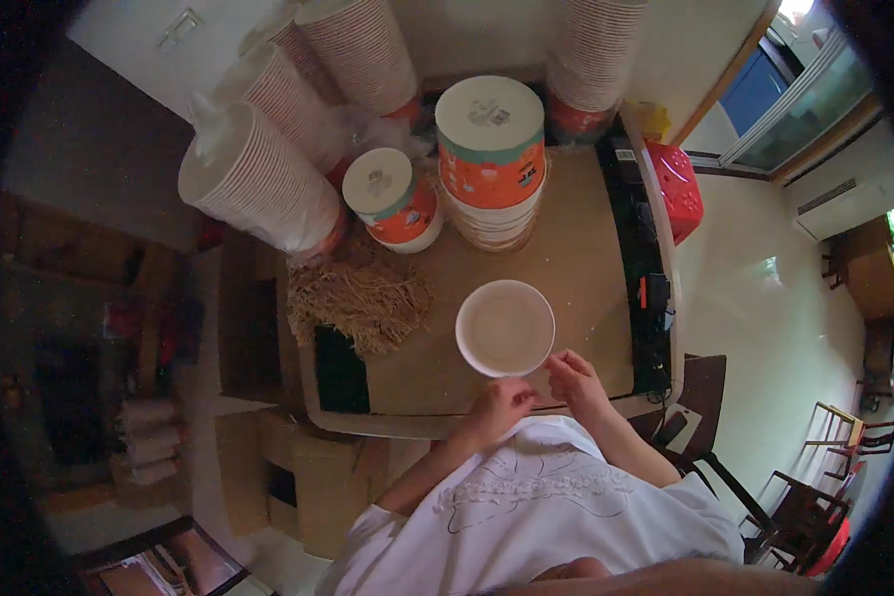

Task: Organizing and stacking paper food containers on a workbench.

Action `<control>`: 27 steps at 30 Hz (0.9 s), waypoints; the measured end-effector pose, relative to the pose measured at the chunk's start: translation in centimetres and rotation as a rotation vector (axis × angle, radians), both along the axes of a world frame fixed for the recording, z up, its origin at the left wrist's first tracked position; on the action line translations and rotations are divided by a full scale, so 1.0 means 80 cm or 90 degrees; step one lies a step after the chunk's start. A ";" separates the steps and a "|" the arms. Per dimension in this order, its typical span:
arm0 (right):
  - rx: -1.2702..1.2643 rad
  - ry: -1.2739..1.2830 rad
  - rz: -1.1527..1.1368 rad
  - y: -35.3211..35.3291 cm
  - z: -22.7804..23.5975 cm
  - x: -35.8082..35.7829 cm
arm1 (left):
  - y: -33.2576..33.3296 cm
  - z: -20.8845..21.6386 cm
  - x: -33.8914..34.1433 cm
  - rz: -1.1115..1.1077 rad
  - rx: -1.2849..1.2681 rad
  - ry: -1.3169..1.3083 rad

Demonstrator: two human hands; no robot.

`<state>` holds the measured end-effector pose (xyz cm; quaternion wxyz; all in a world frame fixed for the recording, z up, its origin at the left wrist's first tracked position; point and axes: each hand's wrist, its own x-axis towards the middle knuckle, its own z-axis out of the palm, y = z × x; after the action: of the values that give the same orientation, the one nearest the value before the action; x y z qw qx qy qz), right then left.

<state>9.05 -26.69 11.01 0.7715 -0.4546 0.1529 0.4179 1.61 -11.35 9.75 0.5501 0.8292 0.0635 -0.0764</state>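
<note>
Two bare hands meet at a white bowl [507, 328] near the front edge of a table [586, 258], its round mouth facing up. The bowl sits just beyond the fingers, set in from the front edge and a little right of the table's middle. At its near right rim is the right hand [573, 379], the fingers bent and drawn together, tips at the rim; whether they pinch it cannot be told. Just below the bowl's near rim, the left hand [507, 397] shows curled, blurred fingers, and any grip there cannot be made out. A small gap separates the two hands.

Toward the table's left edge, well apart from both hands, lies a heap of tan, stringy fibre [360, 298]. Behind it stands a small upturned orange tub [404, 214] with a green band; to its right, nearer the far edge, a larger orange tub [492, 169] is likewise upturned, white rims stacked beneath it. Plastic-wrapped stacks of pale containers [258, 179] lean around the far left corner, and another tall stack [591, 60] rises at the far right corner. Outside the right edge is a red stool [674, 189].
</note>
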 end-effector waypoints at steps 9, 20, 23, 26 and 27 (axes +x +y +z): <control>-0.123 -0.189 0.143 -0.006 -0.002 0.009 | 0.016 0.008 0.172 -0.252 0.438 -0.331; -0.303 -0.422 0.145 0.039 -0.042 0.017 | 0.053 -0.029 0.110 -0.124 0.307 0.025; -0.403 -0.546 0.166 0.055 -0.078 0.022 | 0.056 -0.045 0.080 -0.012 0.288 -0.052; -0.399 -0.619 0.188 0.069 -0.092 0.025 | 0.061 -0.060 0.065 0.037 0.298 -0.039; -0.386 -0.625 0.174 0.072 -0.095 0.024 | 0.062 -0.062 0.063 0.050 0.291 -0.049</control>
<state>10.96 -20.93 3.43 0.5271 -0.8104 -0.1694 0.1917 6.62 -6.36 4.80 0.3528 0.9313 0.0906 -0.0067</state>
